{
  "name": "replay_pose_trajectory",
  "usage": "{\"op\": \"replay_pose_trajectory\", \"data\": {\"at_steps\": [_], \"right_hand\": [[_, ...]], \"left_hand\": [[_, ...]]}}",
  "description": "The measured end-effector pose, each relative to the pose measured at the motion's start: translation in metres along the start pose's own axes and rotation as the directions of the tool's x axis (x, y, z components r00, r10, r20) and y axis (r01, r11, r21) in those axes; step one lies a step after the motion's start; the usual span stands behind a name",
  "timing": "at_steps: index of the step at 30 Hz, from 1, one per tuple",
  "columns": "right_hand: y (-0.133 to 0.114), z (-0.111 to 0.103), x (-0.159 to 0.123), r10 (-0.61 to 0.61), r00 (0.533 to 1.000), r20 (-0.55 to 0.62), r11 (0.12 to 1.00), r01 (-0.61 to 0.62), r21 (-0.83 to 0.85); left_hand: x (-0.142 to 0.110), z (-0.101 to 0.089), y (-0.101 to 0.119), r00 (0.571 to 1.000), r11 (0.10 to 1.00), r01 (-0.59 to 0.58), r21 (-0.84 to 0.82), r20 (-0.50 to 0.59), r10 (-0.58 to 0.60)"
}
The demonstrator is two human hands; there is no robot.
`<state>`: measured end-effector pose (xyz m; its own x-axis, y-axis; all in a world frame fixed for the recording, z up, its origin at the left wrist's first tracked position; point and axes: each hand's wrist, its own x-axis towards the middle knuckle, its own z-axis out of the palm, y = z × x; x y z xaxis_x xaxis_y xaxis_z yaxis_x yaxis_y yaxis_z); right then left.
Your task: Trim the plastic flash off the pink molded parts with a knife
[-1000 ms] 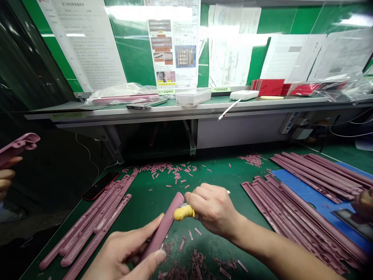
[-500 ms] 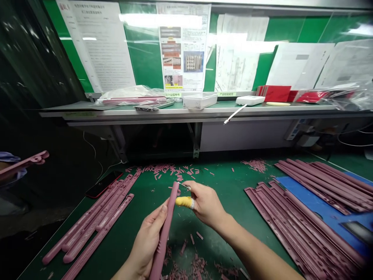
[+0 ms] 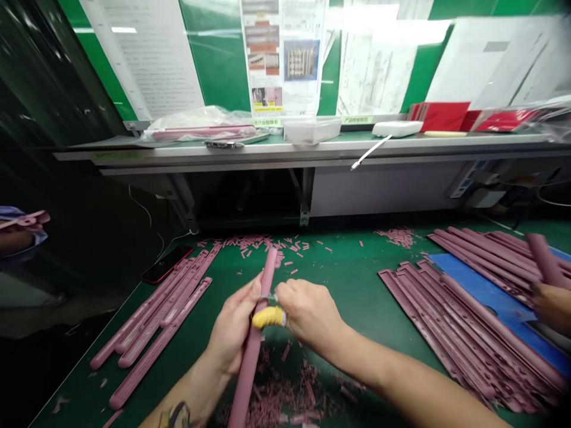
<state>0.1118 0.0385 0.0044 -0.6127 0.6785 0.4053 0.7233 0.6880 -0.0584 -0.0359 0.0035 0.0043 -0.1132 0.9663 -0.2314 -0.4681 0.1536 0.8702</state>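
Note:
My left hand (image 3: 232,328) grips a long mauve-pink plastic strip (image 3: 252,356), which stands steeply tilted with its upper end near the middle of the mat. My right hand (image 3: 307,315) is shut on a small knife with a yellow wrapped handle (image 3: 268,317). Its thin metal blade (image 3: 269,297) lies against the strip's side, just above my left thumb. Most of the blade's edge is hidden by my fingers. Pink trimmings lie on the mat under both hands.
Pink moulded strips lie in a pile (image 3: 154,315) to my left and in larger stacks (image 3: 464,327) on a blue mat (image 3: 495,291) to my right. A phone (image 3: 167,263) lies by the mat's left edge. A co-worker's hand (image 3: 551,306) holds a strip at right.
My hands have come closer together, bringing the knife blade against the strip. The view has shifted slightly. A co-worker's hand at right now holds up a strip.

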Motion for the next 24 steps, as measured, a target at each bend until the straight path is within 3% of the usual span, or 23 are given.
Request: {"op": "replay_pose_trajectory", "data": {"at_steps": [4, 7, 9, 11, 14, 18, 24], "right_hand": [[-0.048, 0.022, -0.048, -0.24, 0.963, 0.12, 0.964, 0.223, 0.142], [-0.06, 0.042, -0.074, -0.376, 0.91, 0.173, 0.903, 0.319, 0.287], [-0.045, 0.049, -0.067, -0.292, 0.948, 0.124, 0.899, 0.228, 0.374], [-0.017, 0.044, -0.042, -0.082, 0.996, 0.037, 0.895, 0.058, 0.443], [0.025, 0.023, 0.004, 0.129, 0.99, -0.051, 0.9, -0.096, 0.426], [0.048, 0.009, 0.033, 0.177, 0.984, -0.033, 0.951, -0.162, 0.263], [0.042, 0.006, 0.03, 0.146, 0.989, 0.02, 0.985, -0.147, 0.095]], "left_hand": [[0.032, 0.004, 0.029, 0.998, 0.997, -0.07, -0.03, -0.012, 0.07], [0.049, -0.001, 0.044, 0.994, 0.992, -0.106, -0.068, -0.021, 0.105], [0.048, -0.006, 0.041, 0.996, 0.995, -0.086, -0.059, 0.001, 0.086], [0.04, -0.009, 0.028, 0.999, 0.999, -0.038, -0.014, 0.031, 0.038], [0.024, -0.012, 0.0, 0.998, 0.997, 0.035, 0.069, 0.044, -0.038], [0.011, -0.013, -0.022, 0.997, 0.992, 0.074, 0.106, 0.026, -0.077], [0.008, -0.006, -0.02, 0.997, 0.99, 0.067, -0.128, 0.037, -0.063]]}}
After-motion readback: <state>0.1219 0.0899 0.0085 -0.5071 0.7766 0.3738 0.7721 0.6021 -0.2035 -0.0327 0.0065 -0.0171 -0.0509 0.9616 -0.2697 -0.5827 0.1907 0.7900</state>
